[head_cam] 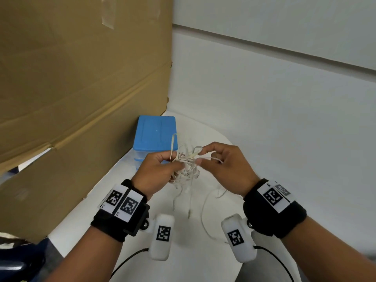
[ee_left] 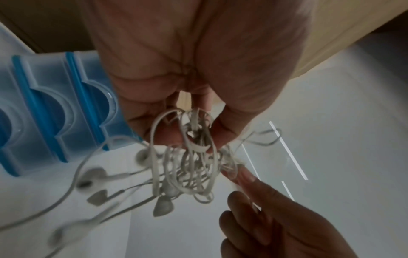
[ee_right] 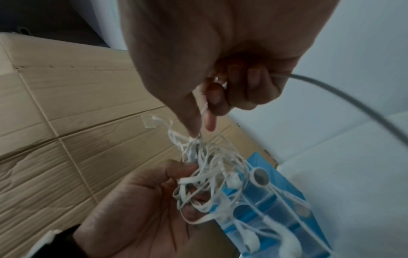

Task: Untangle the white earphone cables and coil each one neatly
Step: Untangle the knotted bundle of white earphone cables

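Note:
A tangled bundle of white earphone cables (head_cam: 186, 167) hangs in the air between both hands above the white table (head_cam: 126, 186). My left hand (head_cam: 158, 169) grips the bundle from the left, fingers curled round the cables (ee_left: 187, 157). My right hand (head_cam: 215, 159) pinches a strand at the top of the tangle (ee_right: 198, 139) between thumb and forefinger. One cable (ee_right: 353, 97) runs out past its curled fingers. Several earbuds (ee_left: 163, 206) and loose strands dangle below toward the table.
A blue-lidded plastic drawer box (head_cam: 155, 135) stands just behind the hands. A large cardboard box (head_cam: 81, 88) walls off the left side. A white wall (head_cam: 284, 98) rises on the right. Loose cable ends (head_cam: 205, 218) trail onto the table near me.

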`<state>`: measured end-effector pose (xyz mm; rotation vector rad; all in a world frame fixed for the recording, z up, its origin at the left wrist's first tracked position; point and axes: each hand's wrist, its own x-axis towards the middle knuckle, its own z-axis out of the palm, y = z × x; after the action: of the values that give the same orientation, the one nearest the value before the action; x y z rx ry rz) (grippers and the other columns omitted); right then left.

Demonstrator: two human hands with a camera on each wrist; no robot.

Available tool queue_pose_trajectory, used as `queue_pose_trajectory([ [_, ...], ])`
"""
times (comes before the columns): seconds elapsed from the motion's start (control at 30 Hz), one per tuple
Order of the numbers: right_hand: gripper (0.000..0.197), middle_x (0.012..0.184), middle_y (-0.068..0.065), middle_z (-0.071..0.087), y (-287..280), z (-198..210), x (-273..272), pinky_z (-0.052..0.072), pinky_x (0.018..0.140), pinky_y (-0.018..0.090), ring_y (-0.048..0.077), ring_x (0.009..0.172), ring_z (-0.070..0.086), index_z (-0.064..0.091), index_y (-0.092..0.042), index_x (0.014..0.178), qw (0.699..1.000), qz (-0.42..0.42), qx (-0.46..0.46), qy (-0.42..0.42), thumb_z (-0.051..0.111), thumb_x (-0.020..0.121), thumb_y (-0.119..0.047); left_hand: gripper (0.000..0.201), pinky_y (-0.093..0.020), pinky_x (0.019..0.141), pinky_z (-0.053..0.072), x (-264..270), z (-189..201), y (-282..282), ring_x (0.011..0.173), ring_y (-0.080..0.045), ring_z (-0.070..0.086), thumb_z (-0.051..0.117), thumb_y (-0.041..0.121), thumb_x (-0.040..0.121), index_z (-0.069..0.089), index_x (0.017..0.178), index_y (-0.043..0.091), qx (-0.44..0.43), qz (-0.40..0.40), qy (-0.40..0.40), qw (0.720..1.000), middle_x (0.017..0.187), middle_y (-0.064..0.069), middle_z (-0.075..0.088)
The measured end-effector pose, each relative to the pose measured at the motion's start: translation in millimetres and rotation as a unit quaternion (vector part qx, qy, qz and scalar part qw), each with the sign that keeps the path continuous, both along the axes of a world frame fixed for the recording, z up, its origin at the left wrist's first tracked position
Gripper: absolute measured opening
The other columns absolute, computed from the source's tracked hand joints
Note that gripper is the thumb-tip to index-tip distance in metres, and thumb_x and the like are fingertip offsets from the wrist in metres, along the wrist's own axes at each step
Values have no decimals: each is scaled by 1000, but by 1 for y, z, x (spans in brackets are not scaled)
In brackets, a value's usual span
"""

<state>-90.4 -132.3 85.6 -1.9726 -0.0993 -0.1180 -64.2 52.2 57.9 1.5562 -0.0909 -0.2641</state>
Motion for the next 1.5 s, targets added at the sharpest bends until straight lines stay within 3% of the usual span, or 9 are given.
queue_pose_trajectory([
  [0.3, 32, 57, -1, 39, 1, -2, -4, 30, 48, 17, 9, 49, 31, 58, 6, 76, 1000, 1, -20, 14, 63, 94, -19, 33, -17, 70, 47, -3, -1, -6, 88, -10, 61, 75, 11, 80, 57, 102, 29, 88, 40, -129, 987, 105, 3, 63],
  [0.47, 28, 63, 11, 41, 6, 2, -10, 31, 54, 30, 22, 57, 34, 61, 4, 83, 998, 34, 14, 47, 57, 98, -20, 17, -23, 69, 47, -12, 5, -13, 73, -13, 59, 80, 28, 71, 67, 77, 18, 40, -40, -130, 990, 77, -2, 65],
  [0.6, 25, 54, -3, 38, -1, 9, -15, 27, 43, 15, 6, 43, 30, 62, -1, 80, 996, 55, 24, 65, 58, 97, -19, 41, -30, 65, 40, -15, 7, -17, 66, -20, 47, 79, 48, 71, 66, 69, 10, 6, -69, -87, 994, 68, -11, 56],
  [0.77, 23, 58, 2, 47, -16, 15, -16, 29, 47, 17, 9, 49, 34, 66, -3, 80, 993, 71, -71, 59, 71, 88, -24, 20, -18, 58, 38, -17, 8, -20, 59, -10, 48, 71, 24, 81, 67, 63, 18, 1, -58, -44, 997, 61, 0, 56],
  [0.87, 16, 46, -14, 39, -18, 13, -20, 28, 43, 17, 5, 42, 29, 63, -7, 78, 991, 59, -98, 73, 74, 83, -18, 34, -33, 65, 38, -18, 3, -26, 67, -24, 44, 68, 22, 88, 59, 85, -11, -16, -59, -35, 998, 73, -18, 54],
  [1.0, 11, 40, -16, 42, -16, 10, -21, 31, 42, 17, 5, 36, 33, 59, -11, 79, 987, 54, -127, 81, 70, 81, -12, 35, -30, 62, 46, -21, 3, -31, 65, -22, 53, 62, 17, 92, 53, 91, -17, -14, -23, -48, 998, 77, -38, 55],
  [1.17, 12, 42, -13, 36, -17, 12, -18, 29, 44, 14, 6, 38, 30, 61, -10, 79, 991, 29, -115, 65, 72, 81, -14, 30, -33, 60, 37, -23, 8, -33, 60, -24, 34, 62, 18, 91, 48, 66, 9, -30, 25, -48, 998, 59, -9, 36],
  [1.33, 14, 40, -13, 38, -29, 16, -17, 29, 46, 16, 6, 38, 30, 69, -10, 73, 995, -7, -84, 46, 71, 86, -14, 17, -34, 66, 40, -21, 12, -24, 69, -22, 53, 67, 28, 86, 63, 88, 11, -58, 2, -21, 998, 71, -7, 62],
  [1.5, 16, 38, -14, 40, -28, 19, -22, 30, 46, 9, 6, 39, 38, 70, -12, 76, 990, -7, -137, 33, 71, 88, -24, 26, -29, 68, 50, -20, 15, -23, 69, -17, 67, 70, 8, 83, 58, 106, 12, -77, -8, -5, 997, 77, -5, 73],
])
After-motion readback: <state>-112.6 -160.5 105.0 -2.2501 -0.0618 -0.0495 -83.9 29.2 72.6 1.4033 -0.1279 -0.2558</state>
